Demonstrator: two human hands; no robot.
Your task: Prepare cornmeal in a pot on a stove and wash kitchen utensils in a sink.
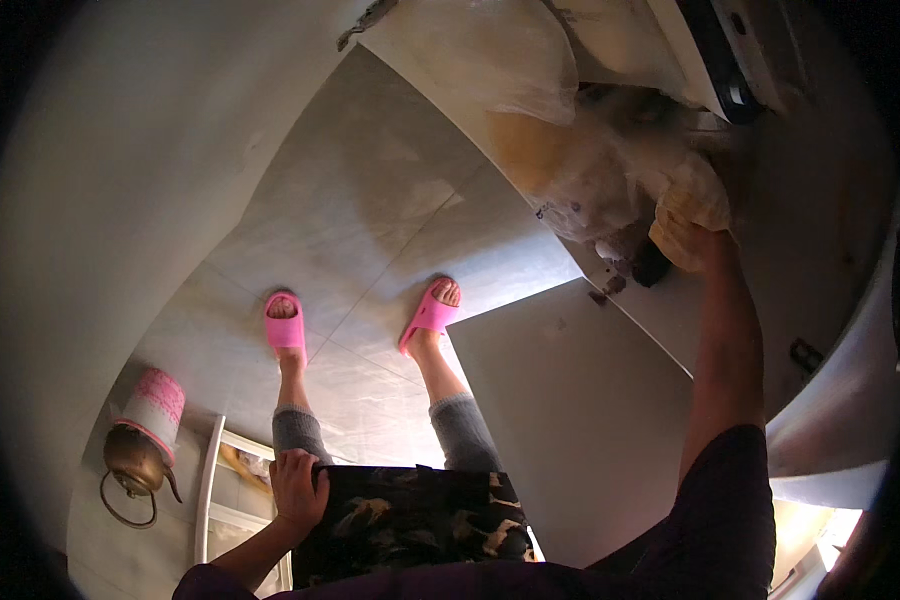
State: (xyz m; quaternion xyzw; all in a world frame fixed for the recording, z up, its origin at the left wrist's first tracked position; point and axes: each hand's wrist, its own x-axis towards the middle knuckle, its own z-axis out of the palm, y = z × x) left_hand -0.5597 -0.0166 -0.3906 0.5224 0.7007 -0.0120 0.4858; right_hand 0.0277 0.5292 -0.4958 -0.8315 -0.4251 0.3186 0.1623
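Observation:
My left hand [298, 487] rests on my left knee, at the edge of the dark patterned fabric [405, 517] over my lap. It holds nothing. My right arm stretches forward to the right, into a low, shadowed cabinet space. There my right hand [696, 244] is closed on a crumpled pale-yellow sheet [675, 217], cloth or plastic. The sheet covers most of my fingers. Just left of it lies a bulky translucent plastic bag [570, 180], its contents unclear. Dark, blurred lumps [645, 259] sit beneath the hand.
An opened cabinet door panel [570, 420] stands beside my right leg. Pink slippers [285, 326] are on my feet on the tiled floor [345, 225]. At left are a brass-coloured kettle [135, 457], a pink-and-white cylindrical container [156, 405] and a white rack [211, 480].

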